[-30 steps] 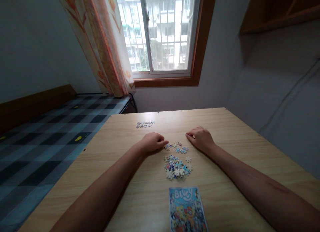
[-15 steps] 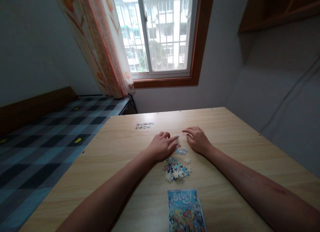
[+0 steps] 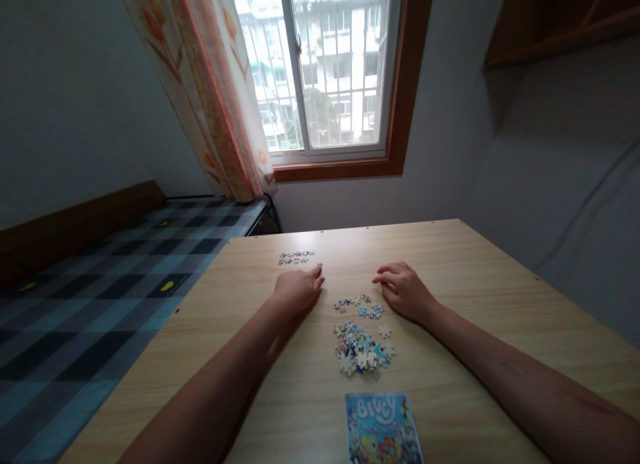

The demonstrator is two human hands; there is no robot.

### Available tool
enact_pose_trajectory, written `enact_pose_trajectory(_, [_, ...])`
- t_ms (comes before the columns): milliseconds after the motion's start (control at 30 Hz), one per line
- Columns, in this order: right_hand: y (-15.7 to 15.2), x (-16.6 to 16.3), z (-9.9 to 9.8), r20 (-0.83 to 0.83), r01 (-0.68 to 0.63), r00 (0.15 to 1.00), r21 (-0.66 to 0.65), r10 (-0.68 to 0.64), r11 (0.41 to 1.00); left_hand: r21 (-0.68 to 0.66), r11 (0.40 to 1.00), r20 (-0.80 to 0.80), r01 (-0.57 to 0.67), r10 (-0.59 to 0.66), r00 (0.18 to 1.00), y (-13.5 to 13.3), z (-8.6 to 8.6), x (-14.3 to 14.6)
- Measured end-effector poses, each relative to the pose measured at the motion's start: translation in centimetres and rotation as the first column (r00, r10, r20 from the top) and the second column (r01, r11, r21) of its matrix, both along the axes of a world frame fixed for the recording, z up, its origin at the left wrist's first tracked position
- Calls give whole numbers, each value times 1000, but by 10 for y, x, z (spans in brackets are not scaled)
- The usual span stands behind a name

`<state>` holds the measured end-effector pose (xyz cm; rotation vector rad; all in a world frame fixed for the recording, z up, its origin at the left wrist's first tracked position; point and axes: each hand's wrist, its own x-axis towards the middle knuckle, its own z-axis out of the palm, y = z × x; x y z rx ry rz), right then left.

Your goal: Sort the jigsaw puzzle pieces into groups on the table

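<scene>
My left hand (image 3: 298, 291) lies on the wooden table (image 3: 470, 277) with its fingertips pinched on a small puzzle piece (image 3: 319, 265), just right of a small joined patch of pieces (image 3: 296, 257). My right hand (image 3: 404, 292) rests on the table with its fingers loosely curled and apart, holding nothing. Between the hands lies a thin scatter of loose pieces (image 3: 361, 306). Nearer to me sits a denser pile of pieces (image 3: 361, 348). A blue Bluey picture card (image 3: 383, 429) lies at the near edge.
A bed with a blue and black checked cover (image 3: 100, 297) stands along the table's left side. Behind the table are a window (image 3: 330, 71) with a wooden frame and an orange patterned curtain (image 3: 210, 91). A grey wall (image 3: 560, 184) runs on the right.
My left hand has moved from the loose pieces in the middle up and left toward the joined patch, carrying a small piece. My right hand has stayed in place.
</scene>
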<state>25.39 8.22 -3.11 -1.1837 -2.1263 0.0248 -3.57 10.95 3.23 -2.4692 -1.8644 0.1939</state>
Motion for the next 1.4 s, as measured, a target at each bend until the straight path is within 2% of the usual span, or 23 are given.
enact_pose_trajectory(167, [0, -1, 1, 13, -5, 1000, -3, 5, 1000, 30, 996, 57, -81, 80, 995, 17, -8, -7])
enact_pose_trajectory(333, [-1, -2, 1, 37, -12, 999, -6, 13, 1000, 59, 993, 89, -99, 93, 992, 24, -13, -7])
enact_pose_trajectory(933, [-1, -2, 1, 49, -28, 998, -9, 29, 1000, 76, 997, 122, -29, 19, 992, 31, -18, -15])
enact_pose_trajectory(1400, [-1, -2, 1, 53, -40, 998, -11, 41, 999, 82, 996, 145, -46, 34, 989, 30, -18, -13])
